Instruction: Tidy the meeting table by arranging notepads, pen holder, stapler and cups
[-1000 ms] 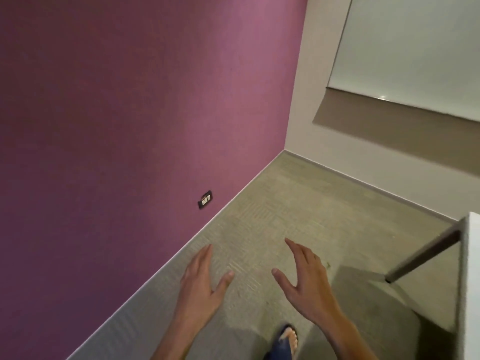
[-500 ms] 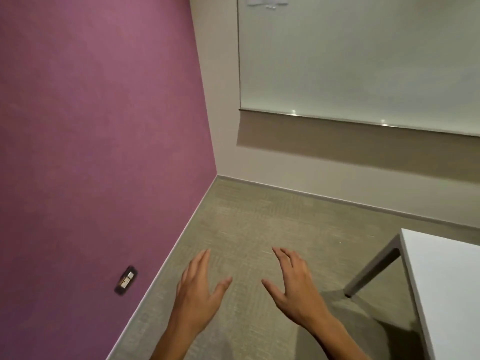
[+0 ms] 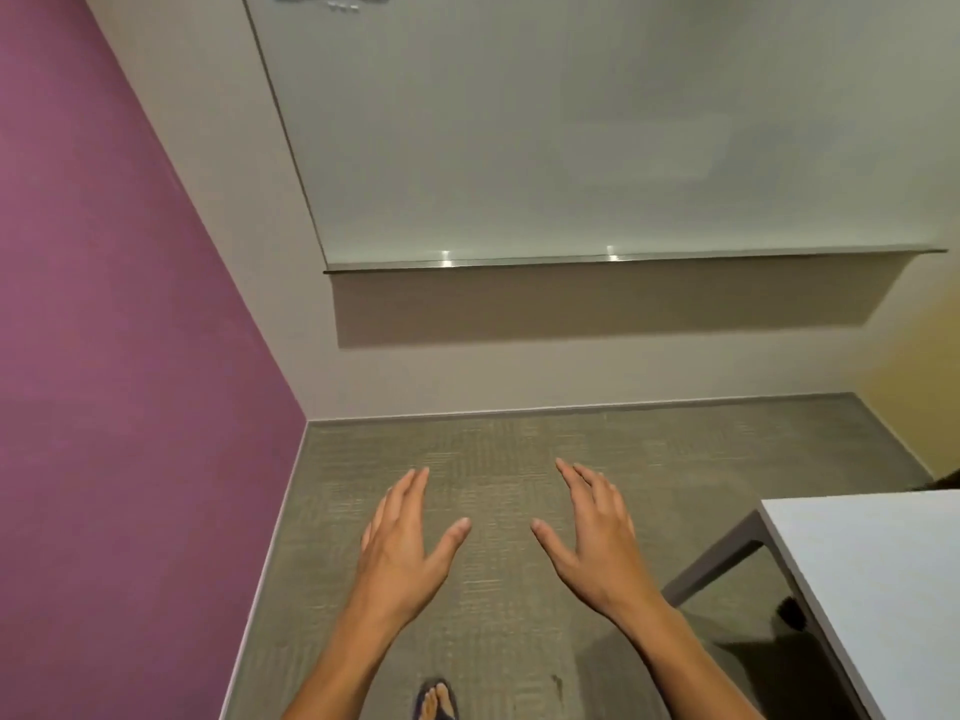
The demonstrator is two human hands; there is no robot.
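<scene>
My left hand [image 3: 402,540] and my right hand [image 3: 595,537] hover palm-down over the carpet, fingers spread, each holding nothing. A corner of the white meeting table [image 3: 878,574] shows at the lower right, to the right of my right hand, and its visible top is bare. No notepads, pen holder, stapler or cups appear in view.
A purple wall [image 3: 114,356] runs along the left and a beige wall with a large whiteboard [image 3: 571,127] stands ahead. Grey carpet [image 3: 493,449] covers the floor. A grey table leg [image 3: 711,561] slants down under the table corner. My sandalled foot [image 3: 436,701] shows at the bottom.
The view has swung right: the purple wall slid left, the whiteboard came to face me, and more of the table corner appeared. Both hands stay spread and empty.
</scene>
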